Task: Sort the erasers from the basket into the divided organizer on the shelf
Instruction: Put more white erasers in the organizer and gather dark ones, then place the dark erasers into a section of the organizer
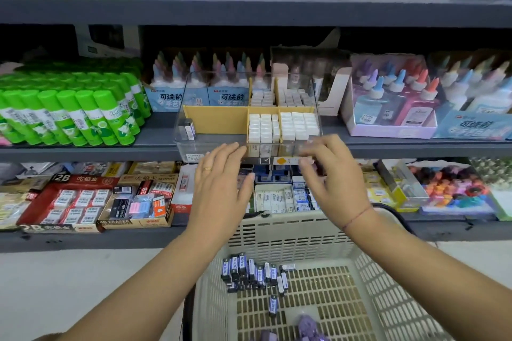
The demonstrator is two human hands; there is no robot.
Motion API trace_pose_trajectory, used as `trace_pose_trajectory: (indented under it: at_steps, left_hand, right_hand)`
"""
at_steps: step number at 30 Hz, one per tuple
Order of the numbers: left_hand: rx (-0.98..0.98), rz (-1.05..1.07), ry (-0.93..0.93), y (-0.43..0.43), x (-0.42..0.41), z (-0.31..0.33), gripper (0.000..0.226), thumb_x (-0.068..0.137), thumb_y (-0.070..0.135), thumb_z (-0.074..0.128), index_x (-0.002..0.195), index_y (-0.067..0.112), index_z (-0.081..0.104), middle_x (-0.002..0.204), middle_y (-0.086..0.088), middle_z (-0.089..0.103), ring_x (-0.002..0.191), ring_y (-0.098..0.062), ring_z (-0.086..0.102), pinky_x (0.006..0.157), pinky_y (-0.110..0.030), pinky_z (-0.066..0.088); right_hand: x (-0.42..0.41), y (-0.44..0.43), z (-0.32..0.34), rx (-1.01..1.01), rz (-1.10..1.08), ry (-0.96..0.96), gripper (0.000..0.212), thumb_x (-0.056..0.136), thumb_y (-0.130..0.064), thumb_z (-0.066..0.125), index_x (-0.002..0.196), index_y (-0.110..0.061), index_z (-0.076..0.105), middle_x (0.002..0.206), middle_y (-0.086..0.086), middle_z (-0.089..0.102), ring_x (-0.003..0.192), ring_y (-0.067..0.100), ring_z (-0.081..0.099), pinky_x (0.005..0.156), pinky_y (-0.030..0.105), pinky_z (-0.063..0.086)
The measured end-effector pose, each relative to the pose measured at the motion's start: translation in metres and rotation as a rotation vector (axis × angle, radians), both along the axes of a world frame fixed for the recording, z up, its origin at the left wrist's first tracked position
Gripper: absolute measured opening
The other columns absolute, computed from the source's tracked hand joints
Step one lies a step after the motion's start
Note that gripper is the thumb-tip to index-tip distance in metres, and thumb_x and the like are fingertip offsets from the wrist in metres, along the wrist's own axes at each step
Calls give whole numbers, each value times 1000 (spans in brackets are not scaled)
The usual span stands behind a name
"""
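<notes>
Apparently carrying out the placing step: bringing dark-sleeved erasers [250,271] up into the organizer [199,151]. Judging its front-left compartment the likely target, seeing two matching pieces [187,128] standing at that compartment's left end and white erasers [282,126] filling the compartments to the right of it. Doing it well probably meaning: standing each piece on end, packing tight against those two, working rightward along the yellow divider [216,119], keeping clear of the white rows, and steadying the organizer's clear front wall against sliding back.

Hovering the left hand [221,185] just before the organizer's front wall, fingers straight and close together, holding nothing visible; not telling whether the fingertips are touching the plastic. Holding the right hand [332,174] before the organizer's front-right corner, fingers bent toward the thumb and showing something dark beside the fingertips, too blurred for telling whether pinching an eraser or empty.

Leaving the main heap of dark-sleeved erasers below and in front of the organizer, on the floor of the basket [277,235].
</notes>
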State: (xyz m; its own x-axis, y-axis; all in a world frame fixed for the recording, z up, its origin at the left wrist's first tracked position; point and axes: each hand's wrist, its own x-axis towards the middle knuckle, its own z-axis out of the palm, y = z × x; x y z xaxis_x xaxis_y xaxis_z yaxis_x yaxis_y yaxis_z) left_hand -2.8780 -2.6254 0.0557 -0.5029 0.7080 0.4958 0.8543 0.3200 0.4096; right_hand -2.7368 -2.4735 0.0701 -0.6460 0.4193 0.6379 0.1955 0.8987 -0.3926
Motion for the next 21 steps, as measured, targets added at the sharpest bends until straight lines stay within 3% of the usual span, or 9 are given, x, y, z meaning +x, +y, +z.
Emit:
trace_pose_trajectory:
  at_steps: [3, 5, 8, 10, 12, 16, 21]
  left_hand:
    - [-77, 31, -83, -24, 4, -27, 44, 98, 32, 46, 141, 20, 43, 143, 4, 41, 136, -13, 28, 111, -29, 13]
    - [-200, 85, -163, -39, 5, -52, 52, 98, 33, 47, 146, 21, 35, 149, 4, 35, 139, -14, 23, 114, -33, 14]
    - [-420, 191, -289, -59, 6, -91, 64, 98, 43, 40, 153, 21, 15, 158, 0, 19, 145, -19, 13, 117, -39, 12]
    - [-498, 224, -390, -68, 8, -110, 71, 97, 49, 36, 154, 22, 3, 160, -1, 12, 147, -19, 10, 117, -38, 12]
    - [-463, 220, -495, -73, 12, -120, 75, 96, 51, 38, 153, 25, -4, 160, -1, 15, 145, -20, 18, 114, -39, 22]
    - [-396, 237, -546, -73, 14, -125, 76, 95, 52, 38, 153, 31, -7, 158, 1, 21, 142, -20, 29, 105, -38, 37]
    - [-399, 254, -524, -72, 15, -124, 74, 97, 49, 40, 153, 30, -4, 157, -2, 26, 134, -24, 41, 98, -35, 41]
  right_hand:
    - [9, -33, -58, -408, 38, -200, 10, 93, -25, 55, 101, -21, 58, 98, -12, 48, 83, 2, 52, 77, 19, 48]
    - [14, -40, -112, -725, 10, -483, 26, 91, -30, 60, 115, -23, 54, 113, -10, 50, 93, -1, 55, 91, 23, 49]
    - [25, -34, -185, -1267, -107, -634, 64, 86, -36, 67, 138, -11, 39, 137, 11, 47, 120, 24, 52, 103, 37, 43]
    - [30, -31, -218, -1464, -213, -668, 78, 82, -37, 72, 142, -9, 31, 141, 20, 43, 123, 32, 49, 102, 41, 43]
    - [29, -32, -244, -1470, -269, -724, 88, 76, -32, 79, 144, -8, 27, 143, 20, 40, 126, 34, 45, 103, 42, 42]
    - [21, -56, -274, -1137, -319, -924, 100, 63, -34, 86, 140, -11, 26, 147, 17, 27, 130, 35, 39, 109, 44, 37]
    - [21, -73, -288, -896, -268, -997, 113, 63, -41, 84, 148, -24, 12, 151, 18, 10, 113, 36, 58, 96, 39, 50]
